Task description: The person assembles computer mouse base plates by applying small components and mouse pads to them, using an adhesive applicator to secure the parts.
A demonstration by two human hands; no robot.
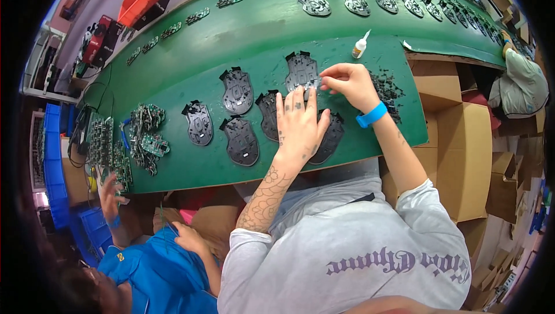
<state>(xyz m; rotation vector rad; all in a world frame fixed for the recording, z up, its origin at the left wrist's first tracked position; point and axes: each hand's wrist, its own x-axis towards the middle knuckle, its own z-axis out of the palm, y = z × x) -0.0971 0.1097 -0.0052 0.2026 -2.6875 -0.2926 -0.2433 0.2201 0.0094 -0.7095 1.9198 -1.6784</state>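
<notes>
Several black plastic mouse base shells lie on the green belt [191, 175] in front of me. My left hand [299, 124] rests flat, fingers spread, over two of them, one shell [267, 114] showing at its left. My right hand [350, 83] pinches a small part at the lower right edge of the upper shell [300, 71]. Its wrist carries a blue band [371, 114]. Just right of that hand sits a pile of small black parts [386, 87]. More shells [237, 90] lie to the left.
A small white glue bottle [360, 45] stands behind my right hand. Green circuit boards [144, 138] are heaped at the belt's left. More shells [314, 4] line the far belt. Cardboard boxes [462, 158] stand at right. A person in blue [153, 270] sits at lower left.
</notes>
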